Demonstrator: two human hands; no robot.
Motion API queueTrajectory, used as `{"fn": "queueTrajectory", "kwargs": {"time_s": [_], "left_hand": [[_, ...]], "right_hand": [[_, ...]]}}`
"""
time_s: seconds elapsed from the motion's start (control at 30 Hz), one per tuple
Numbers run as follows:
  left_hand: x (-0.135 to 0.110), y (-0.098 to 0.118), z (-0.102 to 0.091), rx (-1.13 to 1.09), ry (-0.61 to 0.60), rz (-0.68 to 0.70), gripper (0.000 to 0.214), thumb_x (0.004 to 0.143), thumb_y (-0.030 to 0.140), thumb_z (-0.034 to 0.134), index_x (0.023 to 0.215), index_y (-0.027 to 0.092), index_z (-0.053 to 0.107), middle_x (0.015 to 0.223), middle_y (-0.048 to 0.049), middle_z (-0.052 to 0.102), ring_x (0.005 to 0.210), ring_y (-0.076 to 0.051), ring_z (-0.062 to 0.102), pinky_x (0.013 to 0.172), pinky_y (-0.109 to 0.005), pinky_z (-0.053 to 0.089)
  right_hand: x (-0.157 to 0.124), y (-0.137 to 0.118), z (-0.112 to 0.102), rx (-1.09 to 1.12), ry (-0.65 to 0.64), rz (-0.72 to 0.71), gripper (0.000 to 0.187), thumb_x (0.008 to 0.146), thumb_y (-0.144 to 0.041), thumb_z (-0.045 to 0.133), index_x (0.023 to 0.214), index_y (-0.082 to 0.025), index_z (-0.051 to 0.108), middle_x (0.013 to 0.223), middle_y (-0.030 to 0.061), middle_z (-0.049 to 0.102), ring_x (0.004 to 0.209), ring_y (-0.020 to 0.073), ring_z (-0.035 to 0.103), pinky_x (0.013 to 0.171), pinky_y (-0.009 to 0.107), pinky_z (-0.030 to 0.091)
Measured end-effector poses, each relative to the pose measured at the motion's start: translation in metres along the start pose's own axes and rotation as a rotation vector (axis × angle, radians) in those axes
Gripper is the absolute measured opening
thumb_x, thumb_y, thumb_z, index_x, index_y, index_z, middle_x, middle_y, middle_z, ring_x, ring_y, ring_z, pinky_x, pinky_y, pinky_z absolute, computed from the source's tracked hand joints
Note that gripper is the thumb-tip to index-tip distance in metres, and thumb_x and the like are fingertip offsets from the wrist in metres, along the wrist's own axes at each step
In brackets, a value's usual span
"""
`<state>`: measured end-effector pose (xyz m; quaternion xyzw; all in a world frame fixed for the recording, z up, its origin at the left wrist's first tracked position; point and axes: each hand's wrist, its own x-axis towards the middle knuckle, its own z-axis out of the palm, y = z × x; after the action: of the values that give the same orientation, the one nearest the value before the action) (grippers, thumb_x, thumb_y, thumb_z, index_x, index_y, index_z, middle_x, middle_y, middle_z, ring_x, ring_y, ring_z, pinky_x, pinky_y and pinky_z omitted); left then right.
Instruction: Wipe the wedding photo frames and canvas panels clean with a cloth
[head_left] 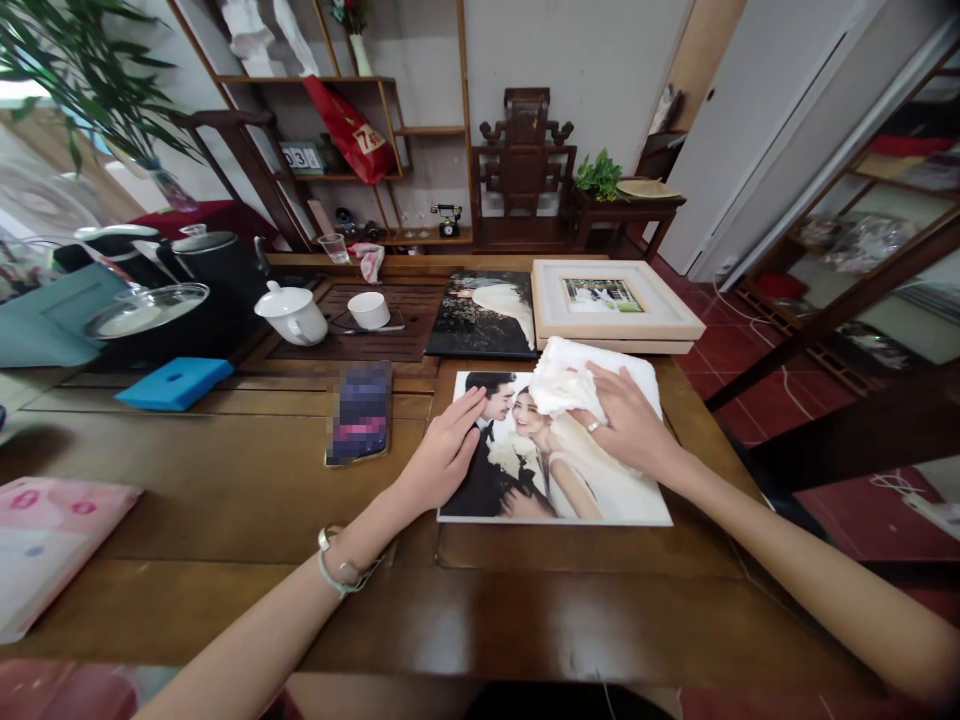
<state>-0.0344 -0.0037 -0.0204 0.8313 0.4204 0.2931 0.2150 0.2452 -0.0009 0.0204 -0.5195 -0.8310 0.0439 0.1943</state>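
Note:
A large wedding photo panel (pixel 525 470) lies flat on the wooden table (pixel 285 560). My left hand (pixel 448 450) rests on the panel's left side, its fingers stretched out over the printed picture. In my right hand (pixel 630 420) is a bunched white cloth (pixel 566 380), pressed on the upper right part of the panel. Part of the cloth spreads past the panel's far edge. Behind the panel lie a dark photo panel (pixel 480 315) and a pale wooden picture frame (pixel 540 320) with a small photo inside.
Left of the panel lies a phone (pixel 358 412); farther left are a blue block (pixel 175 383) and a pink patterned packet (pixel 60 540). A lidded white teacup (pixel 292 315) and a small white cup (pixel 369 310) stand on the tea tray (pixel 330 345). A dark kettle (pixel 214 270) stands behind.

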Motion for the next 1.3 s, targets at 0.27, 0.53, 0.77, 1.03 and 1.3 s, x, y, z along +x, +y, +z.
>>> {"fn": "queueTrajectory", "kwargs": {"time_s": [0.27, 0.53, 0.77, 1.03, 1.3], "left_hand": [[0.001, 0.003, -0.001, -0.007, -0.007, -0.011, 0.046, 0.1, 0.03, 0.031, 0.142, 0.017, 0.043, 0.153, -0.0126, 0.038, 0.144, -0.024, 0.031, 0.119, -0.049, 0.025], [0.0, 0.0, 0.0, -0.008, -0.003, -0.018, 0.046, 0.1, 0.03, 0.031, 0.143, 0.019, 0.043, 0.153, -0.0109, 0.038, 0.144, -0.024, 0.031, 0.118, -0.051, 0.026], [0.001, 0.002, -0.001, -0.001, -0.01, -0.016, 0.046, 0.1, 0.03, 0.03, 0.143, 0.019, 0.042, 0.153, -0.0109, 0.038, 0.144, -0.023, 0.031, 0.119, -0.05, 0.025], [0.001, 0.001, -0.001, -0.022, -0.015, -0.016, 0.047, 0.1, 0.029, 0.029, 0.143, 0.017, 0.042, 0.154, -0.0121, 0.037, 0.144, -0.024, 0.03, 0.119, -0.051, 0.025], [0.001, 0.002, 0.0, -0.017, -0.013, -0.021, 0.047, 0.1, 0.029, 0.03, 0.142, 0.013, 0.043, 0.153, -0.0143, 0.037, 0.144, -0.025, 0.031, 0.119, -0.05, 0.025]], "right_hand": [[-0.058, -0.071, -0.01, 0.006, -0.238, -0.246, 0.058, 0.081, -0.026, 0.053, 0.138, -0.015, 0.048, 0.152, 0.0096, 0.038, 0.144, 0.0371, 0.019, 0.113, 0.068, 0.011], [-0.043, -0.048, -0.009, 0.038, -0.185, -0.202, 0.049, 0.086, -0.028, 0.05, 0.134, -0.015, 0.052, 0.147, 0.0105, 0.047, 0.142, 0.0326, 0.027, 0.114, 0.064, 0.015], [0.009, -0.006, -0.005, -0.078, -0.086, 0.041, 0.04, 0.093, -0.036, 0.042, 0.118, -0.013, 0.064, 0.138, 0.0173, 0.054, 0.136, 0.0397, 0.036, 0.108, 0.068, 0.023], [-0.06, -0.102, -0.007, -0.001, -0.285, -0.249, 0.062, 0.087, -0.039, 0.052, 0.142, -0.012, 0.045, 0.15, 0.0156, 0.04, 0.142, 0.0416, 0.021, 0.113, 0.065, 0.015], [-0.035, -0.09, -0.006, -0.134, -0.225, -0.154, 0.053, 0.09, -0.037, 0.048, 0.133, -0.008, 0.055, 0.139, 0.0173, 0.053, 0.133, 0.042, 0.037, 0.112, 0.064, 0.019]]}}
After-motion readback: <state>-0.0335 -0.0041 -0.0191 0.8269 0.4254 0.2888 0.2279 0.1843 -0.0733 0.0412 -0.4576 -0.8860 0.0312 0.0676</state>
